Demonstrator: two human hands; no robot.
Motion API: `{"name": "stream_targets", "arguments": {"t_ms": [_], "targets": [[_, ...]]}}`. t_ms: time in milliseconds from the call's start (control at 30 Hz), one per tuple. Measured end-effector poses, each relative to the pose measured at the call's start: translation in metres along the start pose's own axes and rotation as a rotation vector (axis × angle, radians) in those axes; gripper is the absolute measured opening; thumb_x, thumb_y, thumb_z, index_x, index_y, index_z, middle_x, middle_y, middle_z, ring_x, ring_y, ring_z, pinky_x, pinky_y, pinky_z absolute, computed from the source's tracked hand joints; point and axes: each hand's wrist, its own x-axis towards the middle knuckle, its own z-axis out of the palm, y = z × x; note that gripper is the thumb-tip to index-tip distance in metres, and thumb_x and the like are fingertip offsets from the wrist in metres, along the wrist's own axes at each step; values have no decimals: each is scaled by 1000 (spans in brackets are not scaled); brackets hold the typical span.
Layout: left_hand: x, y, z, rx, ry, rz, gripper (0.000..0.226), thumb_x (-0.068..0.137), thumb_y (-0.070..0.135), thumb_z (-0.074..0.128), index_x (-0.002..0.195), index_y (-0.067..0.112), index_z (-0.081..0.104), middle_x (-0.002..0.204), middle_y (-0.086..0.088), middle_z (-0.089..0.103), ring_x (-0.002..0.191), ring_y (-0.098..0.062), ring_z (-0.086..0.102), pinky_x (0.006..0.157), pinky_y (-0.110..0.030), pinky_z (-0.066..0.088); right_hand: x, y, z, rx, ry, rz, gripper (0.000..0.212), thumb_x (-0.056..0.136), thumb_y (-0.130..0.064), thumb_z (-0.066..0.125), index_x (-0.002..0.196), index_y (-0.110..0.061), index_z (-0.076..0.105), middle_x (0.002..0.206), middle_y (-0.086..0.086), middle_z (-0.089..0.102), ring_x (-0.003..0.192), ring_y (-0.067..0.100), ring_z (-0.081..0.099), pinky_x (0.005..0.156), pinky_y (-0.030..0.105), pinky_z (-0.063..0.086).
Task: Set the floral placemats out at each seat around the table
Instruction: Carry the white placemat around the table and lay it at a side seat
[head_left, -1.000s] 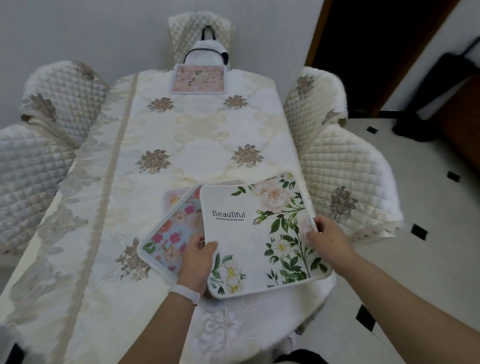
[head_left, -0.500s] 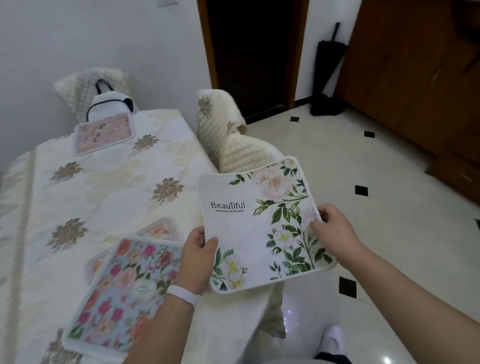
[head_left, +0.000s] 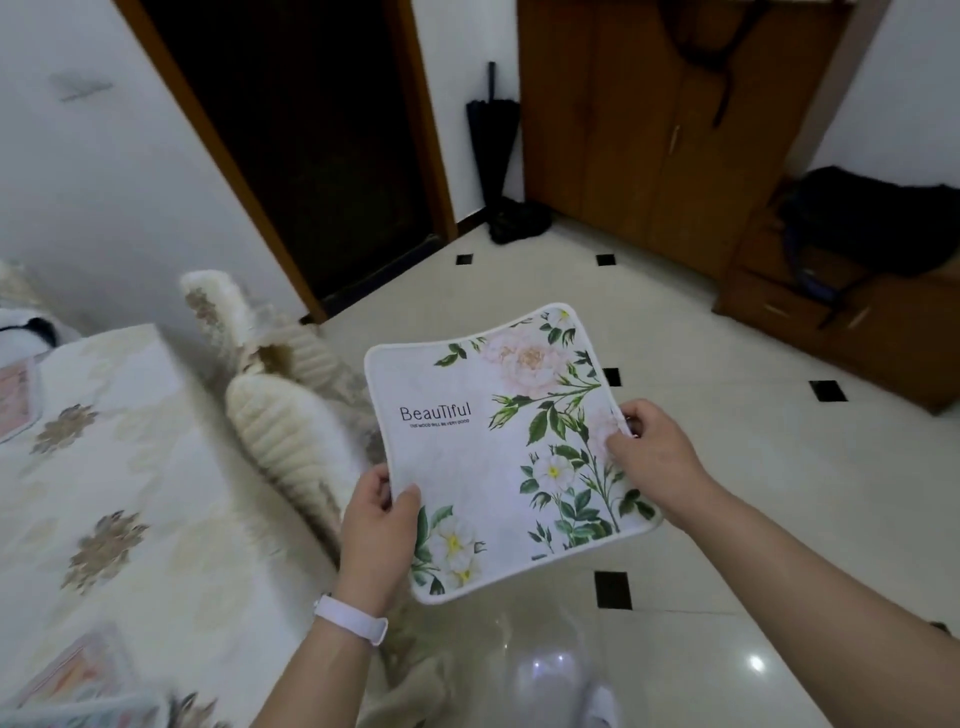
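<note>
1. Glossy cream floor tiles (head_left: 727, 519) with small black insets fill the right half of the view. At the far side stand a dark doorway (head_left: 311, 130), a brown wooden cabinet (head_left: 649, 130) and a folded black umbrella (head_left: 491, 140) leaning in the corner.
2. At the left is the table (head_left: 156, 467), under a cream embroidered cloth. A quilted chair (head_left: 280, 415) stands just beside its right edge.
3. The white floral placemat (head_left: 498, 467), printed "Beautiful", is held in the air with its printed face up. It is over the floor to the right of the chair and clear of the table.
4. The left hand (head_left: 379, 525) pinches the mat's near-left edge, with the thumb on top and the fingers curled underneath. A white wristband (head_left: 350, 618) circles the wrist.
5. The right hand (head_left: 654, 457) pinches the mat's right edge between the thumb and bent fingers.
6. A pink placemat (head_left: 15, 400) lies on the cloth at the left frame edge. A blurred, many-coloured placemat (head_left: 78, 675) lies at the table's near corner.
</note>
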Motion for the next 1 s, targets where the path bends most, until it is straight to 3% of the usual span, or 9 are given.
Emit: {"name": "stream_targets", "arguments": {"t_ms": [133, 300, 567, 633, 767, 867, 1000], "targets": [[19, 16, 47, 8, -87, -26, 18, 75, 24, 59, 93, 26, 63, 88, -3, 76, 85, -28, 71, 82, -57, 55, 26, 5, -46, 22, 52, 21, 12, 90, -13, 57, 95, -24, 59, 91, -1, 70, 79, 22, 68, 70, 37, 56], [55, 34, 86, -5, -136, -25, 12, 80, 17, 60, 89, 24, 64, 86, -3, 76, 82, -29, 72, 79, -54, 56, 63, 9, -68, 42, 94, 58, 13, 88, -15, 57, 95, -26, 60, 94, -4, 70, 82, 22, 69, 74, 42, 58], [152, 40, 142, -98, -119, -126, 11, 84, 9, 58, 91, 15, 63, 88, -20, 71, 75, -31, 67, 74, -53, 56, 166, -18, -58, -61, 105, 72, 12, 90, -18, 57, 93, -30, 58, 92, -6, 69, 78, 20, 69, 74, 44, 59], [190, 44, 154, -112, -118, -132, 13, 79, 13, 57, 90, 17, 63, 79, -15, 71, 70, -27, 65, 69, -49, 56, 199, -30, -53, -94, 115, 69, 11, 91, -21, 57, 92, -32, 57, 91, -7, 68, 77, 19, 69, 73, 44, 59], [274, 62, 172, -119, -87, -113, 18, 85, 1, 55, 89, 17, 63, 61, 5, 63, 55, -15, 54, 55, -31, 46, 272, -67, -36, -118, 128, 79, 6, 92, -22, 56, 95, -27, 58, 90, -1, 70, 73, 21, 71, 69, 44, 61], [322, 81, 174, -137, -78, -83, 18, 87, 1, 54, 92, 15, 63, 61, 5, 62, 48, -7, 52, 46, -22, 42, 320, -100, -21, -133, 107, 66, 8, 93, -21, 55, 98, -25, 58, 89, 0, 70, 71, 22, 71, 66, 43, 61], [383, 100, 166, -152, -25, -74, 17, 88, 1, 54, 96, 13, 63, 69, 0, 66, 52, -6, 56, 48, -18, 45, 375, -139, 5, -147, 89, 8, 8, 92, -19, 56, 97, -25, 59, 89, 1, 70, 73, 23, 70, 69, 43, 60]]}}
